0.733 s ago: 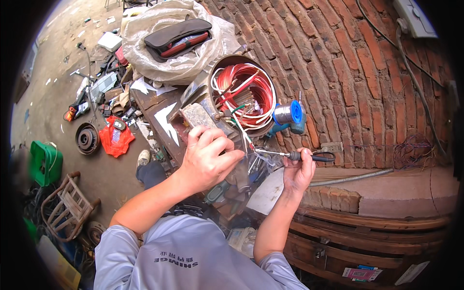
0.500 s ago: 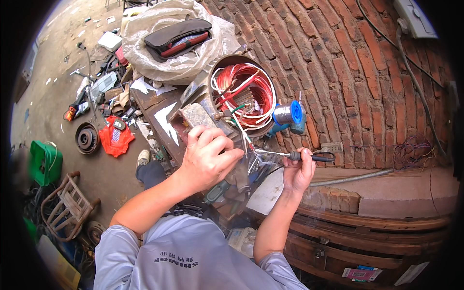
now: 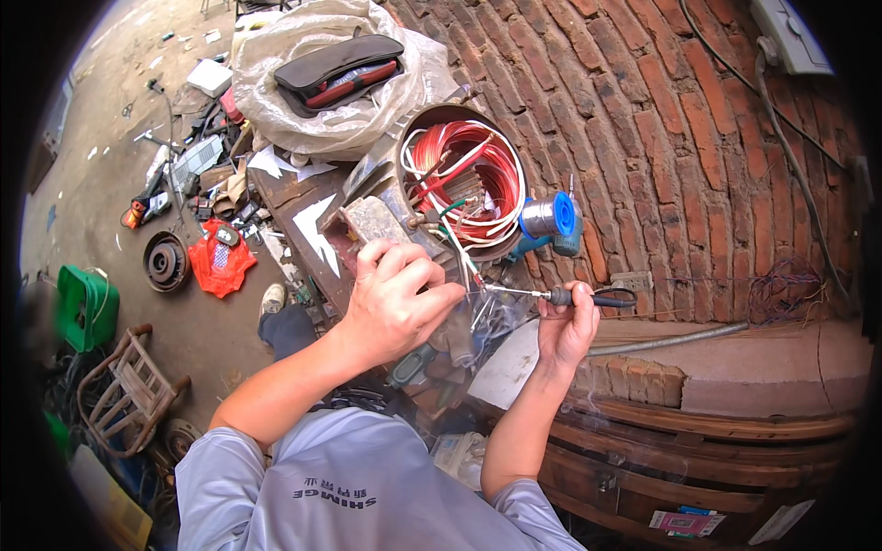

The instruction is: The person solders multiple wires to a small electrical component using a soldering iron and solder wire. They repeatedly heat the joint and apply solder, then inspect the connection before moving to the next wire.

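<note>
My right hand [image 3: 567, 327] grips the dark handle of a soldering iron [image 3: 597, 297], its metal tip pointing left. The tip touches the end of a red and white wire lead [image 3: 469, 265]. My left hand [image 3: 397, 298] is closed, thumb and forefinger pinching a thin strand that looks like solder wire, close to that joint. The lead comes from a motor housing [image 3: 411, 138] that holds coiled red and white wire [image 3: 491, 174]. A blue spool of silvery solder [image 3: 549, 217] rests against its right side. Thin smoke drifts below the tip.
A brown pouch [image 3: 335, 66] lies on a pale sack [image 3: 266, 124] behind the housing. The brick wall [image 3: 661, 165] runs along the right. Scrap parts, an orange-red bag [image 3: 219, 273], a green bucket [image 3: 84, 308] and a metal frame [image 3: 131, 390] stand on the left floor.
Smoke has drifted further right, past my right forearm. Both hands, the soldering iron and the lead stay nearly where they were.
</note>
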### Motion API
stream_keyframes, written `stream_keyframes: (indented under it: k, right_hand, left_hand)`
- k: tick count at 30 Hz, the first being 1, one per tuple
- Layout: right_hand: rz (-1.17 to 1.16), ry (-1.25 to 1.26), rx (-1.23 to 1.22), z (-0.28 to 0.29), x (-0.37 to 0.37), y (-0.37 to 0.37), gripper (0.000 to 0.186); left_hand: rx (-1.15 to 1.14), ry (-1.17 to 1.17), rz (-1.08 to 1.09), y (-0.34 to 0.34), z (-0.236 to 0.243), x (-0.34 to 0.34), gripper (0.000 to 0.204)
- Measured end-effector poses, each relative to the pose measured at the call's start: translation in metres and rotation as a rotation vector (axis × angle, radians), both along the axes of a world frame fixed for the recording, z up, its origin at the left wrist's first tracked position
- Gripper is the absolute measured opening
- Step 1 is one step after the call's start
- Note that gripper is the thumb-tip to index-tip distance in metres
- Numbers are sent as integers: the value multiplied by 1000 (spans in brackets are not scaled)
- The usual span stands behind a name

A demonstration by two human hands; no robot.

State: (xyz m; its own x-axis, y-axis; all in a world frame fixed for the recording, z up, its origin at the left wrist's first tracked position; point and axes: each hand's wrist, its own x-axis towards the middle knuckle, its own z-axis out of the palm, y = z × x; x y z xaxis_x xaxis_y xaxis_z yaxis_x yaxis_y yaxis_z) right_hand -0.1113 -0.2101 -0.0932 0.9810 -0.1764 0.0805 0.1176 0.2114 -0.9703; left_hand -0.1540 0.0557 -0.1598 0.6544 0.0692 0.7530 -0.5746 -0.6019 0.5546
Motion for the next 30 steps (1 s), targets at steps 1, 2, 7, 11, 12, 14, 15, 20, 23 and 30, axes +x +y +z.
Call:
stream_keyframes:
  k: [1, 2, 7, 11, 12, 14, 15, 20, 23, 30]
  right_hand:
    - [19, -7, 14, 0, 0, -1, 20]
    - [37, -15, 28, 0, 0, -2, 19]
    - [55, -23, 32, -2, 1, -5, 19]
    - [-62, 9, -23, 2, 0, 7, 20]
    - [-109, 21, -32, 3, 0, 11, 19]
    - [-31, 15, 2, 1, 0, 2, 19]
    - [8, 13, 19, 1, 0, -1, 19]
    - [56, -9, 19, -2, 1, -7, 18]
    - [50, -12, 25, -2, 1, -6, 18]
    - [9, 7, 22, -1, -1, -6, 18]
  left_hand:
    - [1, 4, 3, 0, 0, 0, 23]
    - [2, 9, 5, 0, 0, 0, 23]
    - [-1, 17, 13, -1, -1, 1, 23]
    - [0, 11, 12, -2, 0, 1, 23]
    - [3, 11, 13, -2, 0, 1, 23]
    - [3, 9, 12, -1, 1, 2, 23]
    - [-2, 13, 13, -2, 1, 2, 23]
    - [-1, 25, 29, -4, 0, 2, 23]
    - [-1, 35, 32, -5, 0, 2, 23]
    - [9, 42, 32, -7, 1, 1, 21]
